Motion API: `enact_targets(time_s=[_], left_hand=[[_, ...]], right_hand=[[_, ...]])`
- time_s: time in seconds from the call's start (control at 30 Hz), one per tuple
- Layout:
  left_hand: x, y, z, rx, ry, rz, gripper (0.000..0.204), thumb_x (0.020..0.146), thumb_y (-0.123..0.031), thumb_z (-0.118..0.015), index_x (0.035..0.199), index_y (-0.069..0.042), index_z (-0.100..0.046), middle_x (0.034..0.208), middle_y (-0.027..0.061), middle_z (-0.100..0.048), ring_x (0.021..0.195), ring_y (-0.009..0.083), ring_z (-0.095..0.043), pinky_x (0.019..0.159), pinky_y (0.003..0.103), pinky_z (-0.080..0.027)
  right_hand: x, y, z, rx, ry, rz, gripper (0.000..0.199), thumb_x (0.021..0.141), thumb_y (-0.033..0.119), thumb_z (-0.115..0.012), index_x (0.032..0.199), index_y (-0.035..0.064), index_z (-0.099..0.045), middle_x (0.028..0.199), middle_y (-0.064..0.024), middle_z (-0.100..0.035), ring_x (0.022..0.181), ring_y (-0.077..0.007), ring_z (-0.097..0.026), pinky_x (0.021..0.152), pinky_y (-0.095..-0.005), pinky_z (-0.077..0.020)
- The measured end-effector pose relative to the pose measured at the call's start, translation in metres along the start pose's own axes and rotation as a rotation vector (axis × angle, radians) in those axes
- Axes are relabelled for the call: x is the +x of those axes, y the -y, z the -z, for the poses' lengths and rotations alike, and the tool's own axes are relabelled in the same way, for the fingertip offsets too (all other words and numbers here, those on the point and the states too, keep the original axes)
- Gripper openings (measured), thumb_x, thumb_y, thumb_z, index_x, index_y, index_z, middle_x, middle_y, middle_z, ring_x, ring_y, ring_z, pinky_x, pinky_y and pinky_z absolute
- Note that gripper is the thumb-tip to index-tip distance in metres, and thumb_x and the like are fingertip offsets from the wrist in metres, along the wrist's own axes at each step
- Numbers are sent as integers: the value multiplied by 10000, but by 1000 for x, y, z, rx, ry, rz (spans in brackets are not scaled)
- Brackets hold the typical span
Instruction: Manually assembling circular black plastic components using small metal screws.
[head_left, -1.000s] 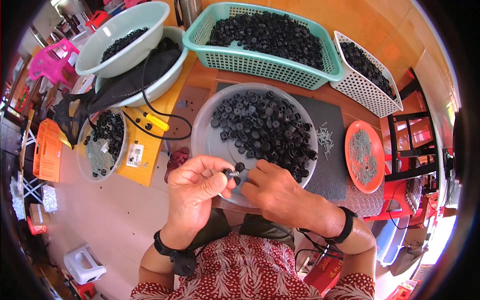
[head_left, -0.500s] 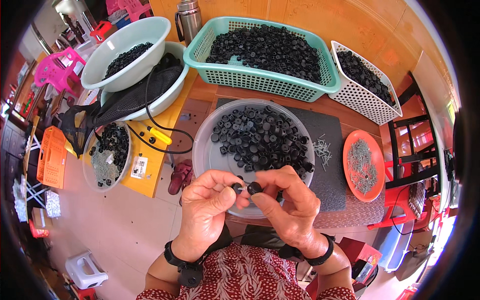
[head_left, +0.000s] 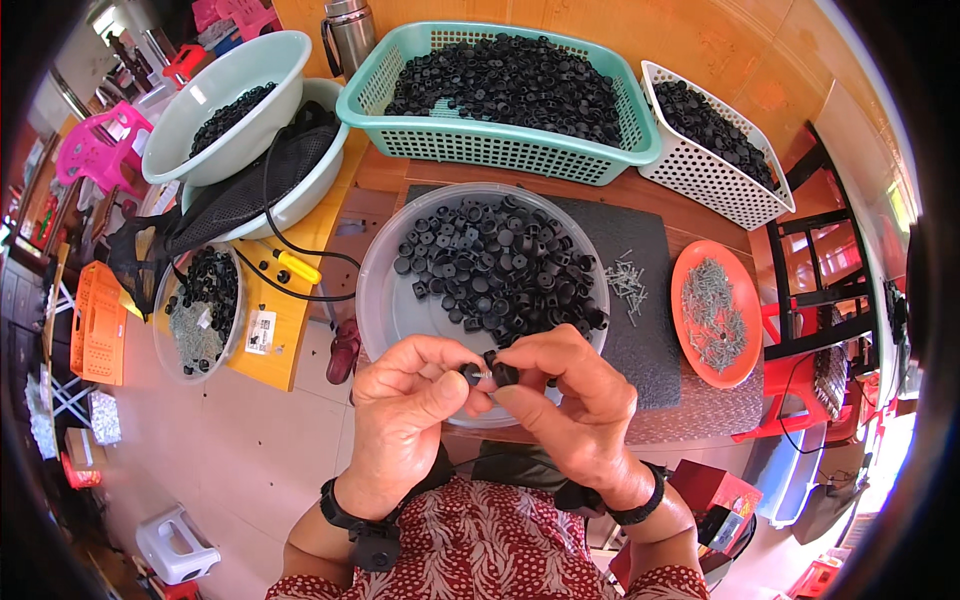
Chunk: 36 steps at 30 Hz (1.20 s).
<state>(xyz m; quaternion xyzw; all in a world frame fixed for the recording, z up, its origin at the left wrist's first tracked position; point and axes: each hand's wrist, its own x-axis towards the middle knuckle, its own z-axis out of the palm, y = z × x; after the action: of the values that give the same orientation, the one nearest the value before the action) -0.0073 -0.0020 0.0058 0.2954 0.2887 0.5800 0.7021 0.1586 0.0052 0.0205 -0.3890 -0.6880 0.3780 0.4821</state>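
Note:
Over the front rim of the round clear tub [head_left: 378, 335], my two hands meet. My left hand [head_left: 405, 410] pinches a small round black plastic cap [head_left: 469, 374] between thumb and fingers. A second black cap [head_left: 506, 375] is pinched by my right hand [head_left: 575, 415]. Between the two caps shows a short silvery screw [head_left: 484, 375]; the fingers partly hide where its ends sit. Many loose black caps [head_left: 500, 260] are heaped in the tub just beyond my fingers.
A dark mat [head_left: 640, 340] lies under the tub, with loose screws [head_left: 627, 285] on it. At right stands an orange plate [head_left: 682, 340] of screws. Behind are a green basket [head_left: 500, 150] and a white basket [head_left: 700, 190] of black parts. Basins [head_left: 285, 60] stand at left.
The two black caps have come closer together, with the screw between them. The surroundings have shifted slightly left and upward in the view.

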Motion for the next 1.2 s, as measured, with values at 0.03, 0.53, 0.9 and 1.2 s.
enact_targets(time_s=[0.03, 0.53, 0.9, 1.2], left_hand=[[0, 0, -1, 26, -5, 3, 211, 818, -85, -635, 968, 49, -571, 873, 122, -634, 745, 162, -621, 686, 259, -504], [-9, -2, -15, 283, -46, -144, 197, 796, 26, -635, 988, 47, -592, 917, 62, -598, 801, 103, -585, 727, 214, -458], [-6, 0, -15, 698, -85, -355, 172, 766, -9, -675, 928, 21, -624, 813, 67, -595, 699, 97, -576, 588, 203, -457], [-2, -5, -20, 955, -62, -512, 193, 708, 41, -699, 879, 20, -614, 776, 94, -594, 639, 144, -585, 538, 238, -463]], right_hand=[[-2, -2, 0, 117, -32, -75, 316, 714, -64, -651, 1020, -4, -602, 913, -82, -591, 713, -114, -525, 595, -222, -445], [-8, -17, -1, 918, -61, -511, 247, 804, -58, -582, 1045, -8, -596, 907, -66, -636, 717, -71, -541, 620, -190, -449], [-7, -19, -4, 951, -74, -521, 251, 793, -52, -604, 1041, -13, -604, 879, -43, -615, 720, -75, -547, 592, -192, -440], [-7, -19, -6, 918, -84, -532, 256, 784, -65, -608, 1035, -13, -611, 874, -44, -617, 716, -74, -543, 595, -188, -438]])
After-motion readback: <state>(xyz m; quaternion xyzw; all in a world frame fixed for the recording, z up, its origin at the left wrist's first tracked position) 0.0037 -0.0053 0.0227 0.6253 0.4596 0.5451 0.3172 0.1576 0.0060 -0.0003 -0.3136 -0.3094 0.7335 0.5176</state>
